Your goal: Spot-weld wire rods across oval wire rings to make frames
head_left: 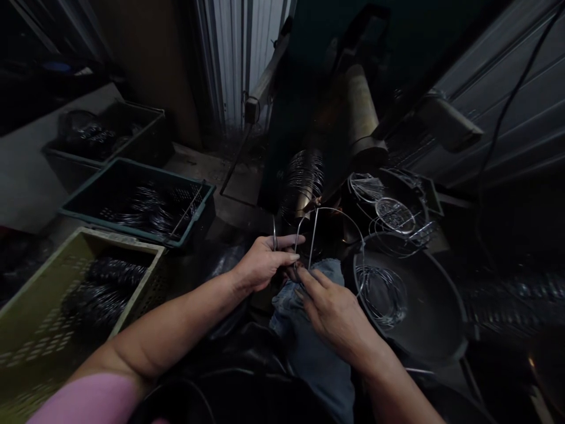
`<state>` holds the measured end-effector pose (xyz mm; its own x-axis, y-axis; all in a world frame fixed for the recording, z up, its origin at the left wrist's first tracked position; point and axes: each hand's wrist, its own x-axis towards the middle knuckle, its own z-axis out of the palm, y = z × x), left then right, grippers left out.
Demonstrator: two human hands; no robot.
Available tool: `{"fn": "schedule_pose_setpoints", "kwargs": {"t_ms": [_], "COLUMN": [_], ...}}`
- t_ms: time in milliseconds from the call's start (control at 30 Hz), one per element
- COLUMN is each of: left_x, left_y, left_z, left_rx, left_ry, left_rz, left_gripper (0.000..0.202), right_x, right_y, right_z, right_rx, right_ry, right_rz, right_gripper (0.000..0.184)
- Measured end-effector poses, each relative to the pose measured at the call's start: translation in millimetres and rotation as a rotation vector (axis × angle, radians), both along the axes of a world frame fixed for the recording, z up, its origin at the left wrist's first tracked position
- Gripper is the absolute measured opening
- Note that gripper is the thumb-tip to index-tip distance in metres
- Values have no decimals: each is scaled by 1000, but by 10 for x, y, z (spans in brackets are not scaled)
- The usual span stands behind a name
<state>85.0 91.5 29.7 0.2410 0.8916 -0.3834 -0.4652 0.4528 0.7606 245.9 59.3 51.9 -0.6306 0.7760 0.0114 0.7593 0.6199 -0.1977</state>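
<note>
Crates (39, 288) left, basin (430, 297) right, hands (260, 265) between

Dim light leaves deep shadows, faint glints on coiled wire (306, 171) and blurry, stretched edges.

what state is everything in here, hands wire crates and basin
Wire hoop, bent into a wide curve.
Left hand, thumb and forefinger extended, grip unclear.
Right hand, fingers curled on the hoop.
Yellow crate, uncovered, holding dark wire coils.
Green crate, uncovered, holding dark wire pieces.
Grey basin, uncovered, holding a wire bundle.
Stacked rings, looped around a bar.
</note>
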Motion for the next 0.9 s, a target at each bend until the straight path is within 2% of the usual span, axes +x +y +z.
{"fn": "schedule_pose_setpoints", "kwargs": {"t_ms": [133,467,533,633,700,767,833,900], "left_x": [4,2,-3,-16,-29,-45,-63,-73], "left_y": [42,107,101,99,98,76,19,-65], "left_z": [13,39,48,73,83,78,57,24], "left_rx": [-3,27,41,82,112,134,120,82], "left_ry": [-5,4,40,130,187,229,249,256], "left_rz": [3,-18,-4,16,25,21,1,-24], "left_gripper": [44,43,42,42,42,41,41,43], "right_x": [-4,-28,-35,111,399,857,1417,1949], "right_y": [47,132,87,-11,-102,-257,-503,-820], "right_z": [47,175,201,226,152,-64,-428,-877], "right_rx": [-1,-148,-108,52,169,252,243,136], "right_ry": [-23,-16,-2,119,262,386,445,440], "right_rz": [-12,-50,-49,-52,-209,-526,-874,-1197], "right_gripper": [39,37,36,37,35,31,34,40]}}
